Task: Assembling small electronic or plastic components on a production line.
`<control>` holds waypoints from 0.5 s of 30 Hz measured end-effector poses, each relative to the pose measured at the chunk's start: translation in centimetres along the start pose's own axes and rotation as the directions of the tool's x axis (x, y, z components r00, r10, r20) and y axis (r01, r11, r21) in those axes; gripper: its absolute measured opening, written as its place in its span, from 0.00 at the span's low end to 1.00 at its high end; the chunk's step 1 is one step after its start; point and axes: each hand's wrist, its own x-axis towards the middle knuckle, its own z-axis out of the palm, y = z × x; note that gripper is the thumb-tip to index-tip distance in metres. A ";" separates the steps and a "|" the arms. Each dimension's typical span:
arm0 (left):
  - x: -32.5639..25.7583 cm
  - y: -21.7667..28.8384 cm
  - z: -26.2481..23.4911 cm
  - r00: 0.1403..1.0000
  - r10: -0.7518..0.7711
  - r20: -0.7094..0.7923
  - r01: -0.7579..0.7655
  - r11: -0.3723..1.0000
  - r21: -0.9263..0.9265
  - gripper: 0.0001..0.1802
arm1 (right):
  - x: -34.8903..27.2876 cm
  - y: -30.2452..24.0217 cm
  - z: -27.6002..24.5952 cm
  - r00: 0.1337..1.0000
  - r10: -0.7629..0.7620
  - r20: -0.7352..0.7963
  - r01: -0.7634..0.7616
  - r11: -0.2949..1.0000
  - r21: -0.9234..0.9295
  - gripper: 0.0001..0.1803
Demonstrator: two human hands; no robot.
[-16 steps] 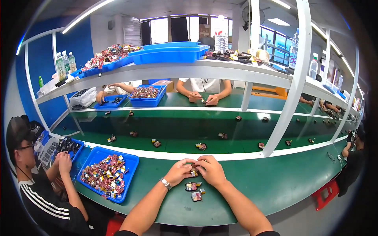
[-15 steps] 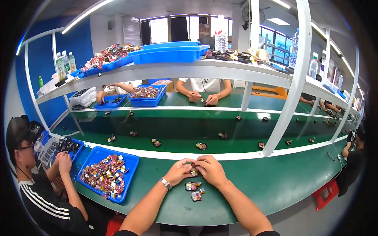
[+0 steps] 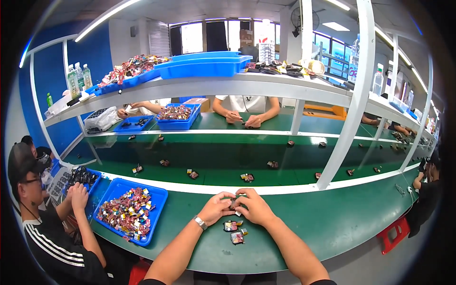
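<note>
My left hand [image 3: 216, 209] and my right hand [image 3: 255, 207] are close together over the green bench. Both are closed around a small dark electronic module [image 3: 233, 203], the left thumb and fingers on its left side, the right fingers pressing from above. A small white tab pokes out below the right fingers; most of the module is hidden. Just nearer than the hands lie two similar modules, one [image 3: 231, 225] behind the other [image 3: 237, 237], each a dark casing with a reddish and silver inside and a yellow-white tab.
A blue tray [image 3: 159, 216] heaped with reddish parts stands left of my forearm. Beside it a co-worker [image 3: 57, 223] handles black parts. Beyond the white rail [image 3: 266, 189], a green belt [image 3: 223, 164] carries spaced modules. A white post [image 3: 346, 109] and shelf [image 3: 266, 83] rise ahead.
The module between my fingers has turned, and my right fingers cover more of it. Modules on the belt have shifted slightly right. Across the belt, a co-worker's hand at the left has lifted off a tray.
</note>
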 end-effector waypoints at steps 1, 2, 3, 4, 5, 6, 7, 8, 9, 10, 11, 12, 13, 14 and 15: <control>0.0 0.0 0.1 1.000 -0.002 0.002 0.002 1.000 0.000 0.12 | -0.1 0.1 0.2 1.000 -0.005 0.003 0.005 1.000 -0.026 0.07; 0.0 0.0 0.1 1.000 -0.001 -0.001 0.001 1.000 0.003 0.13 | -0.1 0.2 0.4 1.000 -0.009 0.005 0.010 0.999 -0.053 0.07; 0.0 0.0 0.1 1.000 0.001 -0.003 -0.001 1.000 0.006 0.13 | -0.2 0.3 0.5 1.000 -0.007 0.004 0.008 0.999 -0.053 0.07; 0.1 -0.1 0.2 1.000 -0.001 -0.001 0.001 1.000 0.006 0.13 | -0.2 0.4 0.5 1.000 0.003 0.006 -0.003 0.999 -0.039 0.07; 0.1 -0.1 0.2 1.000 0.004 -0.001 -0.004 1.000 -0.003 0.14 | -0.2 0.5 0.6 1.000 0.014 0.008 -0.013 1.000 -0.025 0.06; 0.1 -0.1 0.2 1.000 0.011 -0.004 -0.011 1.000 -0.011 0.15 | -0.2 0.4 0.7 1.000 0.013 0.007 -0.013 1.000 -0.024 0.06; 0.1 -0.2 0.1 1.000 0.011 -0.004 -0.011 1.000 -0.010 0.15 | -0.2 0.2 0.9 0.998 0.048 -0.040 -0.048 0.999 -0.003 0.06; 0.2 -0.2 -0.2 0.999 0.020 0.034 -0.020 1.000 -0.006 0.16 | -0.1 0.2 1.0 0.993 0.084 -0.086 -0.082 0.996 0.019 0.06; 0.2 -0.3 -0.5 0.997 0.029 0.074 -0.029 1.000 -0.002 0.17 | -0.2 0.2 1.1 0.993 0.084 -0.088 -0.082 0.996 0.018 0.06; 0.3 -0.4 -0.6 0.997 0.029 0.077 -0.029 1.000 -0.001 0.17 | -0.2 0.3 1.2 0.991 0.098 -0.096 -0.099 0.995 0.003 0.06; 0.4 -0.5 -0.8 0.992 0.052 0.119 -0.054 0.998 0.017 0.19 | -0.3 0.4 1.2 0.988 0.113 -0.104 -0.115 0.993 -0.013 0.07; 0.3 -0.6 -0.9 0.985 0.073 0.157 -0.079 0.996 0.034 0.20 | -0.2 0.3 1.3 0.988 0.113 -0.105 -0.115 0.993 -0.011 0.07; 0.3 -0.6 -0.9 0.985 0.072 0.157 -0.078 0.996 0.036 0.20 | -0.2 0.1 1.4 0.988 0.120 -0.097 -0.122 0.992 -0.011 0.06; 0.2 -0.5 -0.9 0.991 0.049 0.121 -0.055 0.997 0.050 0.20 | -0.2 0.0 1.4 0.988 0.128 -0.089 -0.129 0.992 -0.011 0.06; 0.2 -0.5 -1.0 0.996 0.026 0.085 -0.031 0.998 0.062 0.20 | -0.2 -0.1 1.3 0.988 0.128 -0.091 -0.129 0.992 -0.009 0.06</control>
